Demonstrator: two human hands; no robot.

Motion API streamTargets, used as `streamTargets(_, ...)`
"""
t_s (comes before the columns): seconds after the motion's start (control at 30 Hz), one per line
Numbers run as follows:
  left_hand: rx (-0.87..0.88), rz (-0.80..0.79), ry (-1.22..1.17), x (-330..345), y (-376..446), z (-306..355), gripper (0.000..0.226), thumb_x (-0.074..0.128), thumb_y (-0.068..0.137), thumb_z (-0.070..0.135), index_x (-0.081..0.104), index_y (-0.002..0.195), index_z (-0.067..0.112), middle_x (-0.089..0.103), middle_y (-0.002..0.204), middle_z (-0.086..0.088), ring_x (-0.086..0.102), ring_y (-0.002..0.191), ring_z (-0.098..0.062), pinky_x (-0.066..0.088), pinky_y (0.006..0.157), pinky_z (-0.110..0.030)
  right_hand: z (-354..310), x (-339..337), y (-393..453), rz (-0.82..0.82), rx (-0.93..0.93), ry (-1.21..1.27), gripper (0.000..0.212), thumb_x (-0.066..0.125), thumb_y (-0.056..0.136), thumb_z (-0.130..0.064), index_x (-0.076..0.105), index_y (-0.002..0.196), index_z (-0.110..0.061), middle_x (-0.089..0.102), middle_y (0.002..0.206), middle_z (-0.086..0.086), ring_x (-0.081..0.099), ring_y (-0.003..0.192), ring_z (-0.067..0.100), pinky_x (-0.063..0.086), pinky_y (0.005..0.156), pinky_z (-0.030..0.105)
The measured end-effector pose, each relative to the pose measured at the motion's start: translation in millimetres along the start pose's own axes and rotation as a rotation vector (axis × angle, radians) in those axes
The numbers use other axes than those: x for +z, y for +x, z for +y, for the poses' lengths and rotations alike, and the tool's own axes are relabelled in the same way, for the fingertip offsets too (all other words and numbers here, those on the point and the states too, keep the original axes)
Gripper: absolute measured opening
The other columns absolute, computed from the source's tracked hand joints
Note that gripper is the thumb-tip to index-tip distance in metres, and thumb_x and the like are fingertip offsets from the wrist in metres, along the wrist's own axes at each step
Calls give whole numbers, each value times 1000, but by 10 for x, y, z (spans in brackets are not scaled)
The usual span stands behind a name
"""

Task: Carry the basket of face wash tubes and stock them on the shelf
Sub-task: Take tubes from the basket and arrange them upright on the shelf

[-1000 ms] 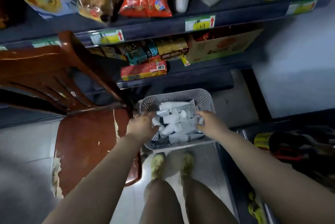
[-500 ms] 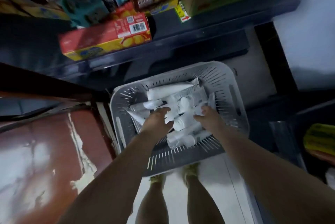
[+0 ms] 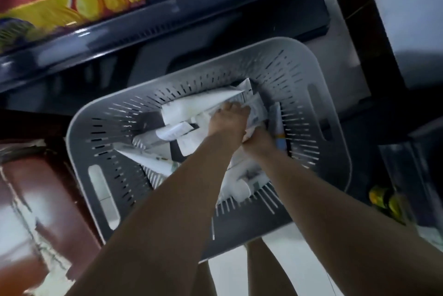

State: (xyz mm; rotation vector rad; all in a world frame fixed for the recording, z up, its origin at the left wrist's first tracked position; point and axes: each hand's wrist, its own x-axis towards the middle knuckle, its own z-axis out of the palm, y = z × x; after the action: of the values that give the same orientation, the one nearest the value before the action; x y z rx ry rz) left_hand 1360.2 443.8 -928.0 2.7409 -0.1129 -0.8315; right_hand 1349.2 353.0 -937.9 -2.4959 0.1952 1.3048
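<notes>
You are at the pick-up step: both hands are down inside the basket (image 3: 330, 94), gathering face wash tubes (image 3: 182, 113) for the shelf (image 3: 167, 20) above it. Your left hand (image 3: 227, 120) lies over the far tubes and appears to grasp one; your right hand (image 3: 260, 141) is just beside it, its grasp not discernible. Next, secure the tubes and lift clear of the rim.
</notes>
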Motion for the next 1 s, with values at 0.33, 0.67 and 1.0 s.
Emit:
streamTargets(0.33,-155,-23,-337,-144,-775,-404,56,56,90,25,36,142,17,46,141,-9,43,127,-29,37,103,-36,-3,205,-303,-81,-58,-66,47,46,91,-16,34,133,0,43,137,18,35,131,32,30,104,33)
streamTargets(0.67,-600,-90,-1245,-187,-1019,-608,44,61,87,26,49,128,16,58,123,-10,58,94,-21,51,71,-33,-84,260,-365,-133,-171,298,50,46,94,-11,35,143,-19,42,143,4,44,128,22,44,86,16)
streamTargets(1.0,-609,-11,-1387,-143,-972,-606,33,59,88,17,49,115,34,61,100,3,59,80,-11,46,61,-19,-192,414,-237,68,99,662,68,77,74,-22,43,131,-7,52,131,7,51,120,25,41,94,26)
